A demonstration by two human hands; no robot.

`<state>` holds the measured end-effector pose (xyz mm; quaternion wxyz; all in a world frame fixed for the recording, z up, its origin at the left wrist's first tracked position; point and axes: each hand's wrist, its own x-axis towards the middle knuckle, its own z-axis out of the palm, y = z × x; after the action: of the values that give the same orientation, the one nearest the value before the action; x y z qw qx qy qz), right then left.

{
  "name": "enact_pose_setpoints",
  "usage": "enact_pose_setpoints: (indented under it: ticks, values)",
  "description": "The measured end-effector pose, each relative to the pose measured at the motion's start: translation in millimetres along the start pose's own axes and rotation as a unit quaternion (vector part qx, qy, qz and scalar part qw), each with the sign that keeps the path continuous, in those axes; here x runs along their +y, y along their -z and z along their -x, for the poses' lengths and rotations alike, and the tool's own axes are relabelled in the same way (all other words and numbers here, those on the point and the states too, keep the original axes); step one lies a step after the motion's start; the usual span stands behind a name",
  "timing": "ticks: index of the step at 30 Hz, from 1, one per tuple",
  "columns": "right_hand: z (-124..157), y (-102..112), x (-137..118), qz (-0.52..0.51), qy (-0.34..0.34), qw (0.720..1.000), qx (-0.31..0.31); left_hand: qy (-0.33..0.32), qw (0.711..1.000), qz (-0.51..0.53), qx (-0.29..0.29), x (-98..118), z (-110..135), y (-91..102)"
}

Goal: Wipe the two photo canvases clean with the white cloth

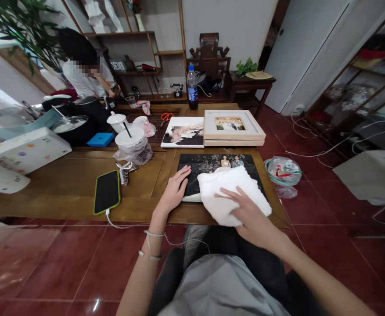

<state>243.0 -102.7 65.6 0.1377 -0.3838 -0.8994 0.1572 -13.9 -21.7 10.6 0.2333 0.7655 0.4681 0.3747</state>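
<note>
1. Three pictures lie on the worktop (70, 184): one dark photo print (212, 164) nearest the person, with one unframed print (184, 131) and one framed picture (232, 127) side by side behind it.
2. One folded white cloth (225, 188) covers the dark photo print's near right part, its long axis slanting from far left to near right.
3. The dark photo print lies flat, long axis left to right, the pictured couple upright toward its far edge.
4. The left hand (174, 189) rests on the print's left edge, fingers flat and loosely spread; the right hand (248, 210) lies palm down on the cloth, fingers spread.
5. One phone (107, 191), one bottle (192, 87) and one pair of scissors (166, 116) also sit on the worktop.
</note>
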Motion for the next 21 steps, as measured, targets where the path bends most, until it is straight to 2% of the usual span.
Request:
enact_pose_setpoints:
  ticks: [4, 9, 12, 16, 21]
  values:
    - [-20.4, 8.5, 31.7, -0.001, -0.02, 0.999, 0.03, -0.002, 1.0, 0.003, 0.002, -0.7, 0.3, -0.2]
    - [-71.1, 17.3, 75.0, 0.011, -0.061, 0.998, 0.029, 0.001, 1.0, 0.002, 0.0, -1.0, 0.4, -0.2]
    - [-97.7, 18.4, 89.7, 0.018, -0.074, 0.996, 0.047, 0.002, 1.0, 0.003, 0.001, -1.1, 0.5, -0.1]
    - [-108.9, 13.1, 86.9, 0.064, -0.089, 0.992, 0.059, 0.004, 1.0, 0.002, 0.0, -1.3, 0.7, -0.2]
    - [-83.3, 2.9, 52.8, 0.087, -0.065, 0.993, 0.034, 0.001, 1.0, 0.001, 0.002, -1.3, 0.2, -0.4]
